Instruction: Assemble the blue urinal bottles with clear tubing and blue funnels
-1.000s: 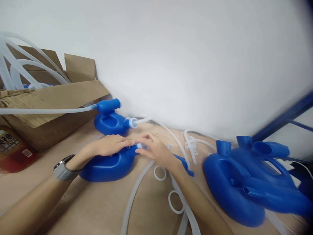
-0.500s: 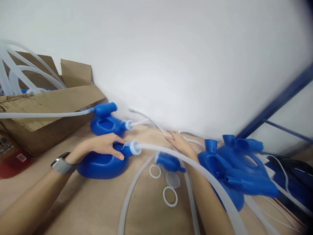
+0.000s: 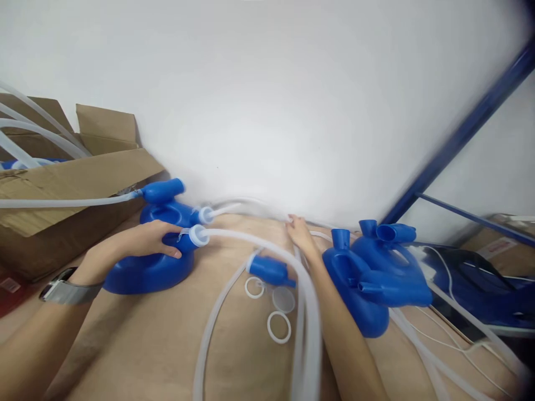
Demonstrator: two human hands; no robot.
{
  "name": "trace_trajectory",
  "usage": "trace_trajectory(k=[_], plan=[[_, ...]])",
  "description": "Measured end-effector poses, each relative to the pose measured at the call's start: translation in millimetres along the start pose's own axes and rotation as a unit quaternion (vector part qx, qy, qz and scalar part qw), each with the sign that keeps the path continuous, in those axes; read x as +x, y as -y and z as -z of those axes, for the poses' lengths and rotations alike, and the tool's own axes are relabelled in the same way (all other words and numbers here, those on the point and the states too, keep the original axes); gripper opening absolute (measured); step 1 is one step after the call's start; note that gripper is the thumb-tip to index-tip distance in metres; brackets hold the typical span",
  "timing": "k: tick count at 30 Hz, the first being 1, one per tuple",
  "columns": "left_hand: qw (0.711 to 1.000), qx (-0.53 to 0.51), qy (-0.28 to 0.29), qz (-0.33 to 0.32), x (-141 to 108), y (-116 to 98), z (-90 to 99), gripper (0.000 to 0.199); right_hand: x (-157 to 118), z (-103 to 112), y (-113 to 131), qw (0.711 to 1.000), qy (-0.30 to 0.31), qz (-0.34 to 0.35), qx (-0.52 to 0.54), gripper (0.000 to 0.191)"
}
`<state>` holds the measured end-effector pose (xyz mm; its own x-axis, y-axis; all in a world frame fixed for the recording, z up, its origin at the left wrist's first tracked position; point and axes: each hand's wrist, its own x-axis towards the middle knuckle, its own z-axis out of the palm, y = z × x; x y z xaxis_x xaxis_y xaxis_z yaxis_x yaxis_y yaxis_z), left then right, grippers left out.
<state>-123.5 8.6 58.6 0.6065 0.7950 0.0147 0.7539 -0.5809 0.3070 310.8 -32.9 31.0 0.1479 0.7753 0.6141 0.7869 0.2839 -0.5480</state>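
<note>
My left hand [image 3: 152,240] is wrapped around the neck and handle of a blue urinal bottle [image 3: 148,275] lying on the brown tabletop. A white collar [image 3: 199,235] sits on its mouth, and a long white tube [image 3: 254,240] arches from it to the right and toward me. At the back, near the wall, my right hand [image 3: 298,231] has its fingers closed on another white tube [image 3: 251,201], blurred by motion; the fingertips are partly hidden. Between my arms lie a small blue spouted funnel [image 3: 270,270], two white rings [image 3: 279,327] and a translucent disc [image 3: 283,299].
Another blue bottle [image 3: 167,211] with a funnel piece stands behind the held one. An open cardboard box [image 3: 83,167] of tubes is at left. Several blue bottles and funnels [image 3: 355,289] crowd the right side, beside a blue metal frame [image 3: 460,139] and loose cables.
The view has turned to the right. My right hand's fingers have drawn together, and the tube by the wall has shifted into a curve. My left hand keeps its hold on the bottle.
</note>
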Motion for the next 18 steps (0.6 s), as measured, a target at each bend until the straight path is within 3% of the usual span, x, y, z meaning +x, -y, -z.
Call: trace_trajectory(k=[4, 6, 8, 10, 13, 15, 18], plan=[[0.998, 0.012, -0.055, -0.021, -4, -9, 8.7, 0.087, 18, 36, 9, 0.994, -0.088, -0.062, -0.026, 0.052], [0.993, -0.025, -0.096, -0.058, -10, -28, 16.2, 0.079, 13, 66, 23, 0.985, -0.166, -0.045, -0.027, 0.054], [0.985, -0.072, -0.138, -0.073, -17, -57, 20.7, 0.067, 1, 97, 41, 0.979, -0.201, -0.025, -0.018, 0.051], [0.974, -0.108, -0.186, -0.075, -23, -95, 19.8, 0.055, -12, 125, 58, 0.982, -0.185, -0.040, 0.006, 0.045], [0.935, -0.093, -0.310, -0.143, -23, -152, 13.2, 0.037, -28, 156, 71, 0.986, -0.147, -0.067, 0.045, 0.039], [0.908, -0.108, -0.377, -0.146, -13, -180, 11.5, 0.040, -36, 169, 71, 0.985, -0.148, -0.057, 0.061, 0.038], [0.886, -0.303, -0.338, -0.093, 10, -201, 17.6, 0.071, -45, 182, 60, 0.987, -0.139, -0.044, 0.062, 0.037]])
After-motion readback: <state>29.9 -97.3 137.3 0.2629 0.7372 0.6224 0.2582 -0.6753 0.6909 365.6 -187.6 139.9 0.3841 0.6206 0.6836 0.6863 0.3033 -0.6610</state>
